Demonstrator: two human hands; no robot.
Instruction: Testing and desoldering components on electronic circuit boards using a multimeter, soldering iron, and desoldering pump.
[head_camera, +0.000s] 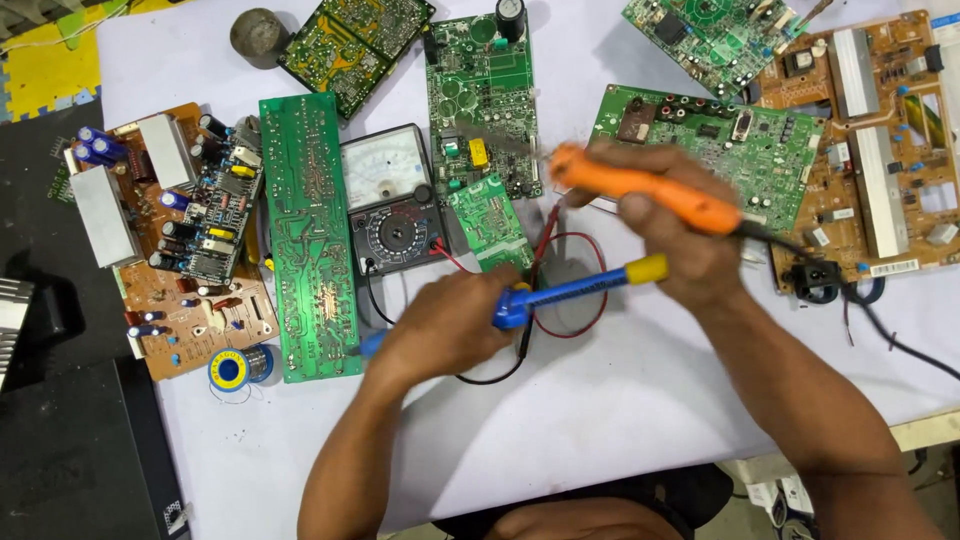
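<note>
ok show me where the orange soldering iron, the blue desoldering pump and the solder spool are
orange soldering iron (640, 189), head view, middle of its handle.
blue desoldering pump (570, 292), head view, middle of its blue barrel.
solder spool (233, 369), head view, its blue and yellow top face.

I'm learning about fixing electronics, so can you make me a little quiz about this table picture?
1. True or false: the right hand holds an orange-handled soldering iron.
2. What does the left hand hold? A) a screwdriver B) a blue tool with a yellow end C) a hammer
3. What sits between the long green board and the small green board?

Key
1. True; its black cord trails off to the picture's right.
2. B.
3. A black meter with a needle dial, with red and black leads coming from it.
</note>
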